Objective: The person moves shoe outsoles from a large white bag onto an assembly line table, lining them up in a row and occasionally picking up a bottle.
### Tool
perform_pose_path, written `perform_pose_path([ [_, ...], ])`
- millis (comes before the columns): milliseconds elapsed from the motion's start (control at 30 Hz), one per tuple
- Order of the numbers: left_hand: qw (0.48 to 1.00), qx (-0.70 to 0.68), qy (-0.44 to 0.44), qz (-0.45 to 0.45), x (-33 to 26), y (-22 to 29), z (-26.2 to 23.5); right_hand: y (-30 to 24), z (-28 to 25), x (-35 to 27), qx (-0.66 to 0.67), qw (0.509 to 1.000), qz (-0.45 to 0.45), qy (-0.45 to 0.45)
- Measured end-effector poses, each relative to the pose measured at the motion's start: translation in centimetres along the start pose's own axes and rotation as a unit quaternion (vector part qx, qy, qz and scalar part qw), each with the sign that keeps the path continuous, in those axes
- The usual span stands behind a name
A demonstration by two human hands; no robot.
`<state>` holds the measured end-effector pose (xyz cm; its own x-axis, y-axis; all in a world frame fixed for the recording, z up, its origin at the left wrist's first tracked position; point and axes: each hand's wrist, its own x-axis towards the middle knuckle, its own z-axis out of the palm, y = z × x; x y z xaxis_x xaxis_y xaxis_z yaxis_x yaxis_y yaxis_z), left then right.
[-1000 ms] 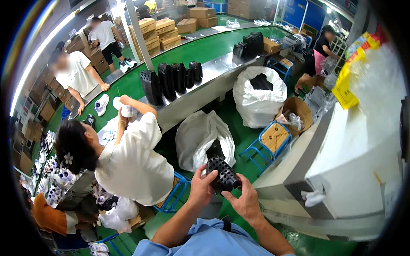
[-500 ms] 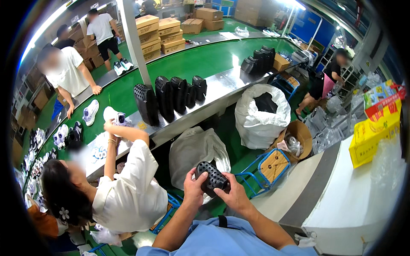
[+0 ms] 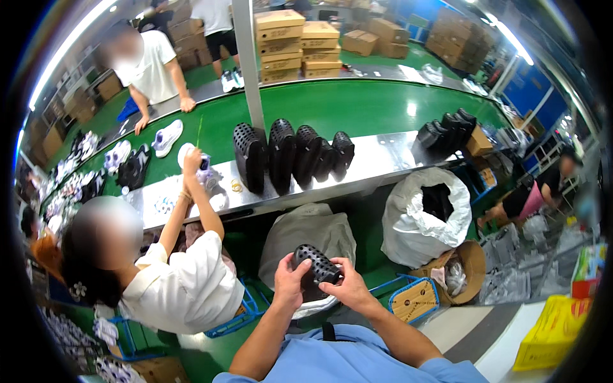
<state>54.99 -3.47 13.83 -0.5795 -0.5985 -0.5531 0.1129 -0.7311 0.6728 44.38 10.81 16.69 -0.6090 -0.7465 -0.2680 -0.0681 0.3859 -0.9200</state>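
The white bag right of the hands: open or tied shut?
Open. The white bag's mouth gapes upward with its rim rolled back, and dark items show inside. How full it is cannot be told.

Counts, approx: 1 black perforated clog in hand, both hands on it – left hand, right hand. 5 black clogs upright in a row at steel ledge front edge; 2nd black cluster toward its right end, no. unclear. 2 sacks: 1 white, 1 grey. 4 stacked cartons behind green belt. 4 other people.
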Motion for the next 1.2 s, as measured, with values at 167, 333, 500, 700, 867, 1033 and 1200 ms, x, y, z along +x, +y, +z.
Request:
perform_pose_path([
  [167,0.999,0.023,0.017,-0.027,0.3,-2.7,3.4,0.4,-4.7,0.5,-0.039,0.998,0.038,-0.017],
  [333,0.999,0.027,0.014,-0.028,-0.2,-4.1,3.4,1.7,-5.4,-0.4,-0.027,0.998,0.053,-0.037],
  [500,0.990,0.019,-0.131,-0.043,-1.1,-2.1,2.1,0.1,-6.3,-1.9,0.243,0.957,0.126,-0.094],
  [700,0.939,0.109,-0.321,-0.052,-4.5,0.6,5.5,-3.5,-9.6,-1.7,0.195,0.972,0.072,-0.107],
  [867,0.935,0.102,-0.337,-0.047,-3.6,1.0,6.5,-5.5,-11.4,-0.8,0.023,0.988,-0.008,-0.150],
  [1033,0.947,0.080,-0.310,-0.020,-0.8,0.8,9.3,-4.5,-14.5,5.6,-0.065,0.975,-0.101,-0.188],
  [1200,0.974,-0.008,-0.225,0.006,5.5,-0.1,14.5,-2.2,-20.7,17.0,0.036,0.959,-0.061,-0.275],
])
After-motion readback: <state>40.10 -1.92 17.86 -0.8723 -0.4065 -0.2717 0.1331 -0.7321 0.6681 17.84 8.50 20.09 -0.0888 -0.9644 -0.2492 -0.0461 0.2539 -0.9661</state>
